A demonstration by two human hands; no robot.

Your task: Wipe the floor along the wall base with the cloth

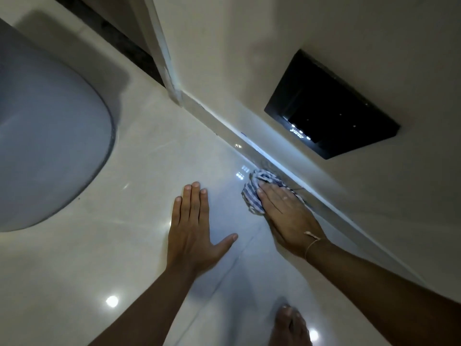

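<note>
A crumpled blue-and-white striped cloth [254,188] lies on the glossy pale tiled floor [149,171], right against the skirting at the wall base [249,141]. My right hand [287,216] presses flat on the cloth, fingers together, covering its near half. A thin string bracelet circles that wrist. My left hand [194,226] rests flat on the bare floor to the left of the cloth, fingers extended and thumb spread, holding nothing.
A large grey rounded object [45,141] fills the left side of the floor. A black panel with small lights [331,106] is set in the beige wall above the cloth. A white door frame [164,58] meets the wall at the corner. My bare foot [289,325] is near the bottom edge.
</note>
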